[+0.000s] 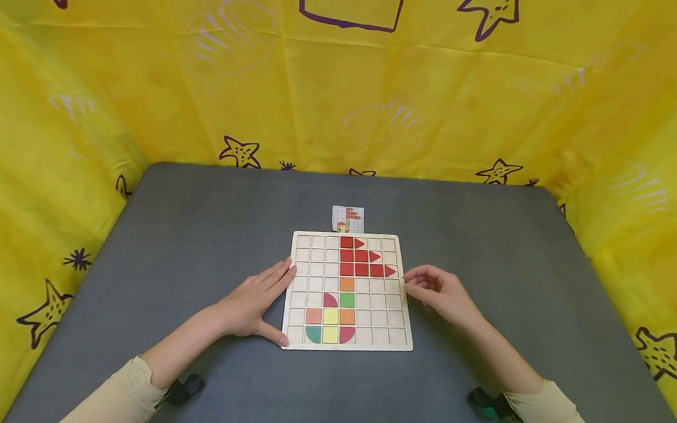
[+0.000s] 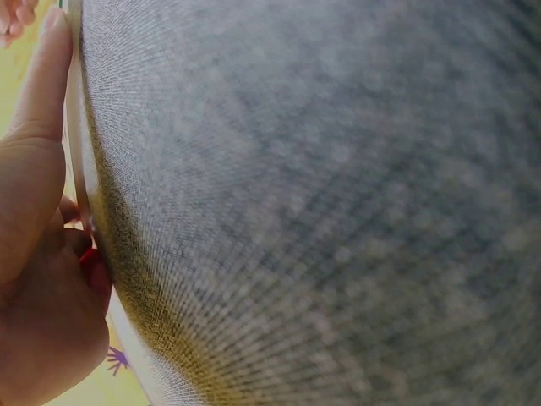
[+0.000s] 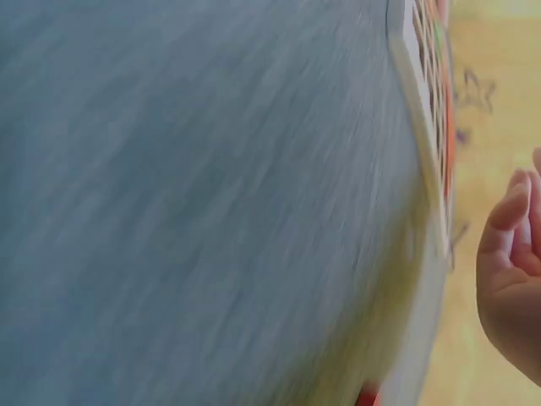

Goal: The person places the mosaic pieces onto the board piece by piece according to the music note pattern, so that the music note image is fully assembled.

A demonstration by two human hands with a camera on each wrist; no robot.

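Note:
A pale wooden grid board (image 1: 381, 319) lies on the grey table, with coloured tiles set in some of its squares. Red square tiles (image 1: 361, 270) and red pointed tiles (image 1: 390, 271) form rows near its top. Lower down sit an orange tile (image 1: 347, 284), a green tile (image 1: 347, 300), yellow tiles (image 1: 329, 334) and rounded pieces. My left hand (image 1: 251, 303) rests along the board's left edge, fingers extended and thumb at the lower corner. Beside the right edge hovers my right hand (image 1: 441, 295), its fingers loosely bent; no held piece shows in the right wrist view.
A small printed card (image 1: 348, 219) with a coloured grid pattern lies just beyond the board's far edge. The grey table (image 1: 198, 216) extends around the board. Yellow cloth (image 1: 322, 94) with sea-creature drawings hangs behind and at both sides.

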